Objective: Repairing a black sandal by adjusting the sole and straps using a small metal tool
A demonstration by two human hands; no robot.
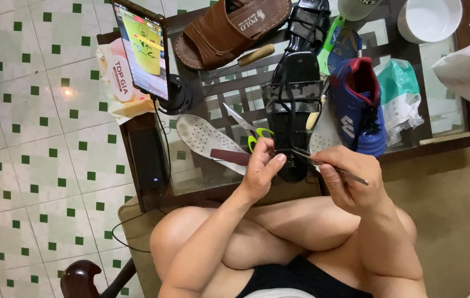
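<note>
At centre frame the left hand (261, 168) pinched the near end of a black sandal (294, 105), thumb pressed to its sole edge; the right hand (348, 179) was closed round a thin metal tool (328, 166) whose tip met the sandal near that thumb. A slip of the tool could likely have jabbed the thumb or scored the sole, since the fingers sat just beside the tip; the sandal, held only at one end, might have twisted. Below lay a glass table (444, 118) crowded with a brown sandal (229, 27), a blue shoe (361, 105), an insole (207, 138), scissors (254, 132) and a phone (142, 47); at left, white floor tiles (36, 138) with green squares.
</note>
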